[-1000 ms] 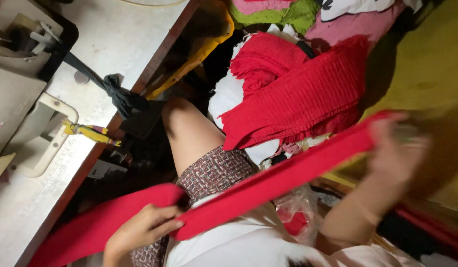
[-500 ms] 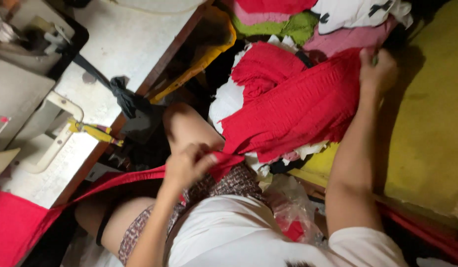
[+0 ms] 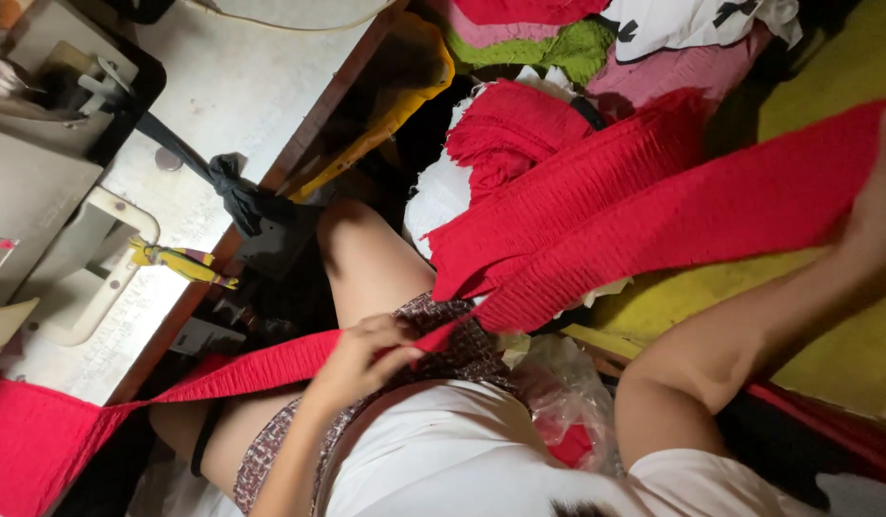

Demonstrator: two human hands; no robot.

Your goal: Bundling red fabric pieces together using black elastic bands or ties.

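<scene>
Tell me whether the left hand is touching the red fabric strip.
Touching. The head view shows the left hand pinching the red fabric strip between its fingers above the lap.

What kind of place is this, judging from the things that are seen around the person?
Probably a small sewing or garment workshop. A sewing machine stands on a worn work table, cut fabric pieces lie piled beside the seat, and the left hand and right hand stretch a long red crinkled fabric strip.
</scene>
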